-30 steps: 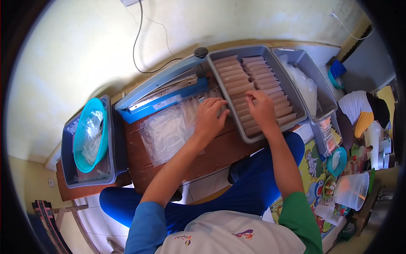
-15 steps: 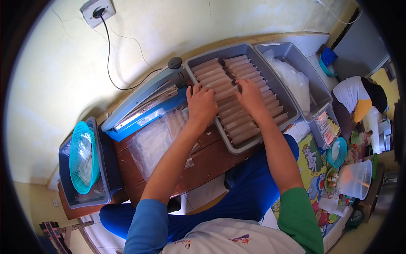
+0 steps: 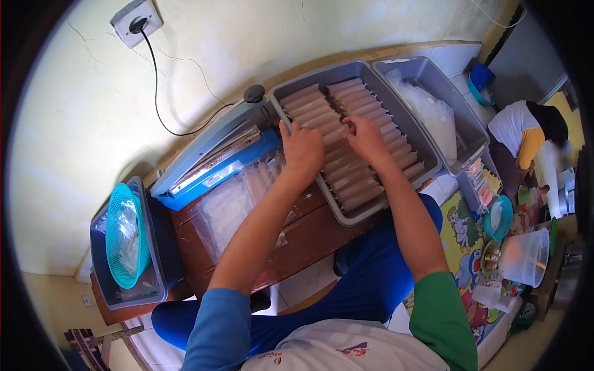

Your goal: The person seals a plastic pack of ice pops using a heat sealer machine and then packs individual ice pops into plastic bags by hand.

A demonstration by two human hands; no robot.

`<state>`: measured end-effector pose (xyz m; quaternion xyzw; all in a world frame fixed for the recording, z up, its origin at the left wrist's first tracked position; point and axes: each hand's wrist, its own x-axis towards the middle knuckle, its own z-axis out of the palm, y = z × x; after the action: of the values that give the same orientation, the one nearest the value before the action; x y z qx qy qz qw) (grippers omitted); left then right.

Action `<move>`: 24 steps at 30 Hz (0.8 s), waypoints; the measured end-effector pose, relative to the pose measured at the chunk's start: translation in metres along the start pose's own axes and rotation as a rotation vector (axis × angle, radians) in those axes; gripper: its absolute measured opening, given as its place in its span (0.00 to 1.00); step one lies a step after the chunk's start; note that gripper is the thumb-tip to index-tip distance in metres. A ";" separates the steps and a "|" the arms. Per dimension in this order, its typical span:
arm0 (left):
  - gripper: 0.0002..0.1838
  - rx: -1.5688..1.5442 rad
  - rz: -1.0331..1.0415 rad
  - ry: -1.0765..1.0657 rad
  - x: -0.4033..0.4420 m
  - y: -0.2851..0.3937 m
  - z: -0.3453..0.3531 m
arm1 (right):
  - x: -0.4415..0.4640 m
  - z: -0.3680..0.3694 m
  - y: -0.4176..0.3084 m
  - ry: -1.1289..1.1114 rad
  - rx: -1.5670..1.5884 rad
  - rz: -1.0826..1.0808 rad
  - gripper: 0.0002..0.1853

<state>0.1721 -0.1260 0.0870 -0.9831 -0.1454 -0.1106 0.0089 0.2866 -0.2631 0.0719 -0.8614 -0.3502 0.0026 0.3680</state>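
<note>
Two rows of filled, pinkish-brown plastic tubes [image 3: 359, 191] lie in a grey tray [image 3: 419, 133] on the brown wooden table. My left hand [image 3: 302, 148] is over the tray's left edge with its fingers bent at the left row; what they hold, if anything, is hidden. Over the middle of the tray, my right hand [image 3: 366, 138] has thumb and fingers pressed together near the ends of the tubes, and anything between them is too small to make out. Clear plastic bags and a few tubes [image 3: 255, 183] lie left of the tray, beside a blue sealer [image 3: 210, 162].
At the left, a turquoise basket [image 3: 146, 247] rests on a dark bin [image 3: 162, 285]. Another grey tray [image 3: 473, 133] with clear plastic stands right of the tubes. A person [image 3: 515, 128] bends at the far right, near tubs and a clear bucket [image 3: 525, 256]. A cord hangs from the wall socket [image 3: 137, 23].
The view has shifted, bringing the wall socket into sight. My left hand has moved from beside the tray onto its left edge and the tubes. My right hand stays over the tubes, fingers now closer together.
</note>
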 end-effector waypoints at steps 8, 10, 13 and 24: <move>0.13 -0.462 -0.035 0.186 -0.011 -0.011 0.010 | 0.001 -0.009 -0.024 0.141 0.378 0.078 0.22; 0.15 -0.579 -0.058 0.227 -0.016 -0.014 0.009 | 0.000 -0.008 -0.032 0.158 0.832 0.089 0.26; 0.18 -0.860 -0.103 0.234 -0.030 -0.014 -0.002 | -0.007 0.000 -0.039 0.005 0.936 0.006 0.28; 0.20 -1.298 -0.299 -0.034 -0.109 -0.050 -0.047 | -0.065 0.020 -0.101 -0.219 0.950 -0.017 0.36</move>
<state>0.0458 -0.1117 0.1081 -0.7600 -0.1842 -0.1601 -0.6024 0.1713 -0.2408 0.1047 -0.5901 -0.3539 0.2498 0.6813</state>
